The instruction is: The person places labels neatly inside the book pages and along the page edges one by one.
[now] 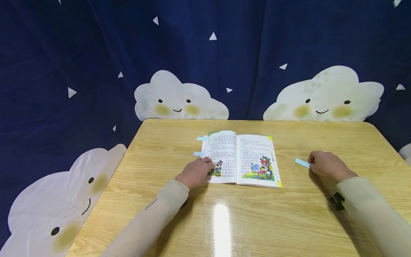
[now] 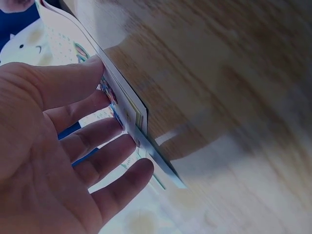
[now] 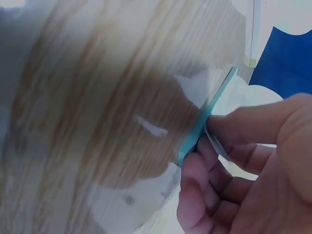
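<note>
An open illustrated book [image 1: 255, 157] lies on the wooden table. Two light blue tabs, one of them the lower tab [image 1: 198, 154], stick out from its left edge. My left hand [image 1: 195, 172] rests on the lower left page, fingers spread and relaxed; in the left wrist view the thumb and fingertips touch the page [image 2: 127, 109] beside a blue tab [image 2: 163, 163]. To the right of the book, my right hand [image 1: 329, 166] pinches a light blue strip [image 1: 302, 163]. The right wrist view shows the strip [image 3: 207, 117] with a thin piece bent away between thumb and fingers.
The wooden tabletop [image 1: 154, 142] extends around the book. Behind it hangs a dark blue curtain [image 1: 244, 53] with white clouds and small triangles. Yellow corners mark the book's right page. A dark band sits at the right wrist.
</note>
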The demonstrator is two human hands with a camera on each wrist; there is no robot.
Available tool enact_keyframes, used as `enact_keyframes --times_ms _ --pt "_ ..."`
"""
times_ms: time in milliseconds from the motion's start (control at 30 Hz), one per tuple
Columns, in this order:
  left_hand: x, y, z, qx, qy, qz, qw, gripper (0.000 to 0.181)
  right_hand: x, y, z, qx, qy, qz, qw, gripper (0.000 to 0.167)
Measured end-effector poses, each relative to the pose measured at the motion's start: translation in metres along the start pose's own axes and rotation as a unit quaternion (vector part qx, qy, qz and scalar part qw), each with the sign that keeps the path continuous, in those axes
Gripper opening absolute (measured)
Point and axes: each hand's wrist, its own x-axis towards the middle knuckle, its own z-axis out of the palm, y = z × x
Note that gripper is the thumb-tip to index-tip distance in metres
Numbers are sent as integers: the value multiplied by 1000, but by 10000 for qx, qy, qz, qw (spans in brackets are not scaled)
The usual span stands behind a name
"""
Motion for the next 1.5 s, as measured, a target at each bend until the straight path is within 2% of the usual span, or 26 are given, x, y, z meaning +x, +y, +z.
enact_keyframes --times_ms 333,467,700,1000,1500 --pt "-1 1 0 -119 -21 -15 9999 26 -3 -7 -2 54 -137 253 9996 28" --pt "-2 1 0 -116 11 -15 9999 27 -1 -11 -2 56 -25 269 9996 24" --pt "-2 0 1 -172 38 -7 9998 27 3 -17 -1 54 66 73 9999 16" --pt "-2 0 0 -49 81 21 10000 26 3 -18 1 179 122 128 9997 16" --pt "-3 1 0 -209 75 -23 9998 28 0 -18 4 417 164 115 9989 19"
